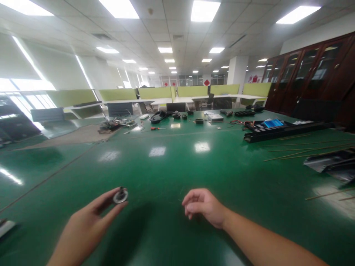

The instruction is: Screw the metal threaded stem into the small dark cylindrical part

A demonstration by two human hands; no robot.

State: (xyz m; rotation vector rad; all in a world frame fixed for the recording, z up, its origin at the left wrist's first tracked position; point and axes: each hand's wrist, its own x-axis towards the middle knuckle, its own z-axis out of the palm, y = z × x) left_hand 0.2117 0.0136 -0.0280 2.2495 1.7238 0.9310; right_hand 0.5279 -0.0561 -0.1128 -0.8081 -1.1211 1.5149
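Green tabletop (172, 166) is spanning lower frame; left hand (84, 225) is pinching small round part (120, 196), not yet set down, right hand (208, 207) curling, contents unclear.

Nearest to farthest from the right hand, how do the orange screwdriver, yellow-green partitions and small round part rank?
1. Small round part, in the left hand.
2. Orange screwdriver, farther off on the green table.
3. Yellow-green partitions, beyond the table.

Left grip (85, 223) and right grip (203, 207) were bare; right wrist (226, 218) and forearm (263, 238) behind it, bare too, forearm smoothly tapered.
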